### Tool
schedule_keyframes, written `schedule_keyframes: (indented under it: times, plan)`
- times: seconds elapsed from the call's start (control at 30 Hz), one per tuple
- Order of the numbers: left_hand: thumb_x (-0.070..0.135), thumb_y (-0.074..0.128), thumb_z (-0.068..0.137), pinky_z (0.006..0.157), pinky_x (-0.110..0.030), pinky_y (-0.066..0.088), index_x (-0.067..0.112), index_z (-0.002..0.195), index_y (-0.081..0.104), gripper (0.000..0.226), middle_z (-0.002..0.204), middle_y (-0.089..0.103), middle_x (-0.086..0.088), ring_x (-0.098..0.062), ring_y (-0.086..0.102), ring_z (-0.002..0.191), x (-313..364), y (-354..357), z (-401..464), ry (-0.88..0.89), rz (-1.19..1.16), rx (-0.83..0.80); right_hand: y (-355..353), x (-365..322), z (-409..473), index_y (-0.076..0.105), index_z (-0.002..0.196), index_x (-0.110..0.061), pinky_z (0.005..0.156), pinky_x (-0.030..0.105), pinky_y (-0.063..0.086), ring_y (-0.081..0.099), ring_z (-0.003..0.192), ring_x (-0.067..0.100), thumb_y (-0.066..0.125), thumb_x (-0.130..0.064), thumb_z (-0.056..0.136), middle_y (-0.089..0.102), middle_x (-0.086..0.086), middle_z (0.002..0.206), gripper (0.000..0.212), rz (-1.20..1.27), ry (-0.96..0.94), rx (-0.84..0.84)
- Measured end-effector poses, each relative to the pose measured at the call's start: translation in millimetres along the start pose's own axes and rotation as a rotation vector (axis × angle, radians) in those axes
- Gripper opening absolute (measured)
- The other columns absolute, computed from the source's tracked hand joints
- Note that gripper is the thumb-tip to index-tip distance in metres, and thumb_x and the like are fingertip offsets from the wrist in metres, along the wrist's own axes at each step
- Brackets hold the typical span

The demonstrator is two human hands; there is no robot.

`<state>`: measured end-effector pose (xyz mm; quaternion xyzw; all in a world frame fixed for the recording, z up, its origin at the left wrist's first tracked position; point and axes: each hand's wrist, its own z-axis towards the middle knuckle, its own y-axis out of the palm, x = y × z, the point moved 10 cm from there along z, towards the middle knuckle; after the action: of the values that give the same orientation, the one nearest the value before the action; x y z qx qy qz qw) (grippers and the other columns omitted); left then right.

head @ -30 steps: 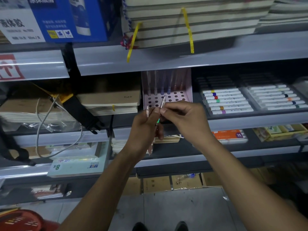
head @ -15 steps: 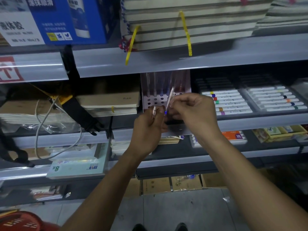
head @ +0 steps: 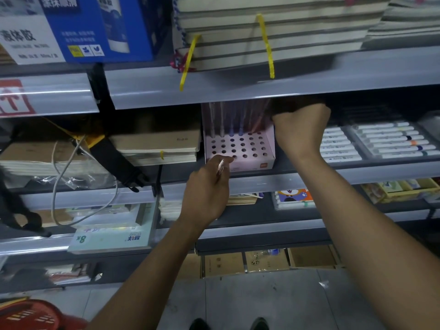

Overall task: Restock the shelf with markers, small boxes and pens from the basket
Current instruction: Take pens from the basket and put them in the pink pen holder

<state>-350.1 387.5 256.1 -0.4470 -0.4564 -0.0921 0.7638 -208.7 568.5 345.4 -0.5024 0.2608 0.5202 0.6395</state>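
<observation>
The red basket (head: pixel 28 315) is cut off at the bottom corner; the left hand (head: pixel 207 189) is curled around thin pens (head: pixel 220 166), mostly hidden, just in front of the pink holder (head: pixel 240 148); the right hand (head: pixel 300 129) reaches up beside it, fingers hidden in shadow, so I cannot tell its grip; a card (head: pixel 112 236) reads "8K"; markers (head: pixel 392 141) lie farther right.
</observation>
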Motion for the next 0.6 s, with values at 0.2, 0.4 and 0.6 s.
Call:
schedule_keyframes:
  times: [0.2, 0.4, 0.6]
  plan:
    - [0.031, 0.043, 0.112, 0.073, -0.033, 0.055, 0.035, 0.132, 0.067, 0.032, 0.087, 0.073, 0.004, -0.015, 0.068, 0.078, 0, -1, 0, 0.004, -0.013, -0.011, 21, -5, 7, 0.042, 0.059, -0.029, 0.047, 0.004, 0.036, 0.047, 0.055, 0.001, 0.060, 0.001, 0.094, 0.046, -0.011, 0.060, 0.050, -0.147, -0.091, -0.103]
    - [0.030, 0.044, 0.112, 0.069, -0.019, 0.048, 0.034, 0.131, 0.068, 0.031, 0.095, 0.074, -0.002, -0.014, 0.065, 0.085, -7, 2, 2, 0.004, -0.030, -0.009, 37, -2, 9, 0.045, 0.062, -0.024, 0.043, 0.002, 0.033, 0.046, 0.058, 0.005, 0.060, -0.003, 0.096, 0.048, -0.006, 0.064, 0.042, -0.248, -0.030, -0.211]
    - [0.028, 0.045, 0.111, 0.061, -0.017, 0.044, 0.031, 0.124, 0.071, 0.029, 0.076, 0.065, 0.005, -0.010, 0.060, 0.071, -6, 3, 3, -0.005, -0.125, -0.014, 44, 2, 5, 0.048, 0.062, -0.023, 0.049, 0.015, 0.032, 0.048, 0.060, 0.005, 0.060, -0.008, 0.099, 0.051, -0.004, 0.066, 0.041, -0.313, 0.020, -0.267]
